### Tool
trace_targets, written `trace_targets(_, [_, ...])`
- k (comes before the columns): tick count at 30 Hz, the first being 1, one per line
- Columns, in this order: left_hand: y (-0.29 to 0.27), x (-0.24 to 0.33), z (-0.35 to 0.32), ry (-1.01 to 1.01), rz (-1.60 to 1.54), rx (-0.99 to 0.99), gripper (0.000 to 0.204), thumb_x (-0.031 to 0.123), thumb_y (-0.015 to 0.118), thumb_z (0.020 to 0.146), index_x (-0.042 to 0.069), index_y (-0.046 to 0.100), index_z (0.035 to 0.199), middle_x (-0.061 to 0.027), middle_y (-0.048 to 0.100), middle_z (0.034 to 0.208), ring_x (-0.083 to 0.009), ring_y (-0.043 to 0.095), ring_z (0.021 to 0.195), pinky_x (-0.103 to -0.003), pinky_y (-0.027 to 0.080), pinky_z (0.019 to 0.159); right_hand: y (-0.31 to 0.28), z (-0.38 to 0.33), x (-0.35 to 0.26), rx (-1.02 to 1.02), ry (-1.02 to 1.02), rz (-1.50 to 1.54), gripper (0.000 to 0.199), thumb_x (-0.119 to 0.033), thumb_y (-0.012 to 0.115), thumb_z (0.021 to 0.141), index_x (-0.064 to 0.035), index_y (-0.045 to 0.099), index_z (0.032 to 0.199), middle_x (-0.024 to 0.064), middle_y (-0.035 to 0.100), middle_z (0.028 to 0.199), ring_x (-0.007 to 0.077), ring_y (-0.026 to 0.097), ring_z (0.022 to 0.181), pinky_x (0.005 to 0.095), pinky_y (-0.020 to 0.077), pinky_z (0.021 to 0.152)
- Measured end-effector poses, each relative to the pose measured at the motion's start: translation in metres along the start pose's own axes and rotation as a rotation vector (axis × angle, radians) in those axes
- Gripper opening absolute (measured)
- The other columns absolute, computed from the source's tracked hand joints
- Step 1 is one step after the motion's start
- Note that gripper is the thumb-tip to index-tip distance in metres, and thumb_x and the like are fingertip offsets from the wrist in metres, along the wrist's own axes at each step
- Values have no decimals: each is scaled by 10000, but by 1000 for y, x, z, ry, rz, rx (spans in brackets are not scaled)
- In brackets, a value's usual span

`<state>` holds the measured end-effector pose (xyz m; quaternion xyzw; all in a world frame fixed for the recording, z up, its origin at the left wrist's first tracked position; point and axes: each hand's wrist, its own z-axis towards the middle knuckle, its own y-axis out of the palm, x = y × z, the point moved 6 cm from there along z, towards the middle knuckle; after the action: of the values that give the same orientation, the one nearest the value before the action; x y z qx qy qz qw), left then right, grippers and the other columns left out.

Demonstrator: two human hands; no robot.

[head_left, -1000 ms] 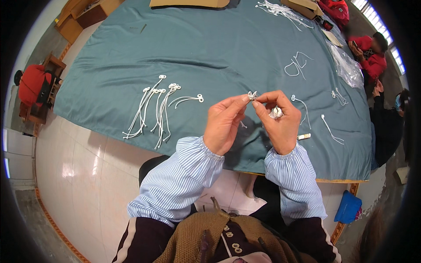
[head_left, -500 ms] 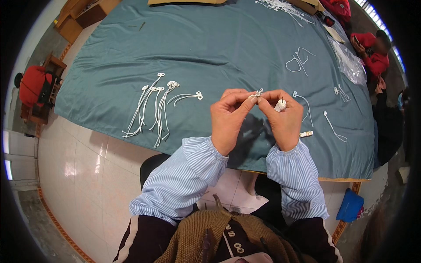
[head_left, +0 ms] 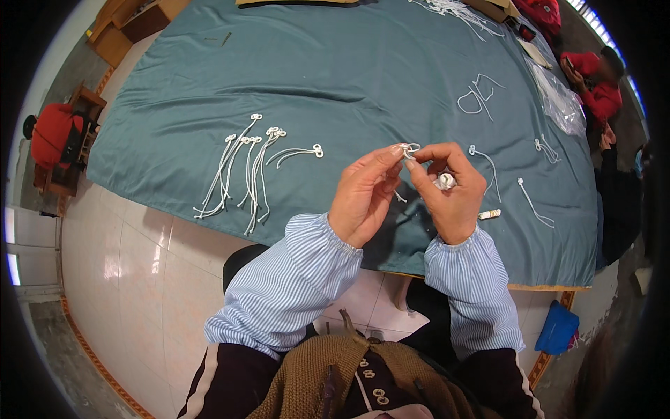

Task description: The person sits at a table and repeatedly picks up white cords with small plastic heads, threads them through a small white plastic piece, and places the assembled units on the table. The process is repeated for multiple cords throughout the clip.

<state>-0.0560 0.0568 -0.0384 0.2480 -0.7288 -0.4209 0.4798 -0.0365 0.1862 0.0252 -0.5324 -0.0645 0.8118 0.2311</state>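
My left hand (head_left: 359,199), at the centre of the frame, pinches the knot of a white cord (head_left: 406,150) between thumb and forefinger. My right hand (head_left: 455,202), just right of centre, pinches the same knot from its other side, its remaining fingers curled around a small white bottle-like object (head_left: 444,181).

Half a second ago my hands were closer together, fingertips almost meeting; now my left has turned so its lower fingers show, a wider loop stands out at the knot, and a loose cord end (head_left: 400,197) hangs below, between my hands. The white object has tipped, its end facing up toward me more.

The bunch of knotted cords (head_left: 250,178) left of centre, the lone knotted cord (head_left: 300,155) beside it and the small white tube (head_left: 490,214) at right lie as before on the green tablecloth (head_left: 314,84).
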Motion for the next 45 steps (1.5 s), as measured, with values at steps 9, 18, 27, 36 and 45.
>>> trace_targets(9, [5,10,2,129,309,-15,175,124,665,937,4,698,1060,-19,635,1003,-69,543,848,-226,437,743,-9,7,-11,43,-29,27,112,-54,741,820,-26,691,915,17,658,796,72,499,624,233,398,550])
trace_targets(18, [9,23,-4,335,558,-1,104,32,708,887,-1,727,984,-50,596,1052,-101,600,883,-231,491,799,-12,5,-16,-105,-27,-8,100,-65,736,855,-20,724,943,21,649,783,75,510,648,229,398,574])
trace_targets(27, [14,27,-7,406,626,-62,96,-3,705,878,-2,704,974,-41,664,954,-107,623,873,-240,504,809,-13,8,2,-228,255,197,125,-104,725,869,17,699,889,9,672,764,49,568,709,207,435,612])
trace_targets(36, [9,14,-6,100,642,-127,157,135,665,945,-1,673,1023,-10,644,860,-59,539,726,-193,428,626,-17,1,13,-260,339,158,73,-63,683,831,5,656,825,-29,598,718,26,500,672,199,398,593])
trace_targets(45, [-1,6,-5,-74,441,-102,182,167,663,953,-1,651,1021,-20,639,884,-66,519,707,-206,413,605,-18,0,26,-160,517,335,93,-93,682,844,-9,642,849,-29,581,739,22,436,628,199,340,565])
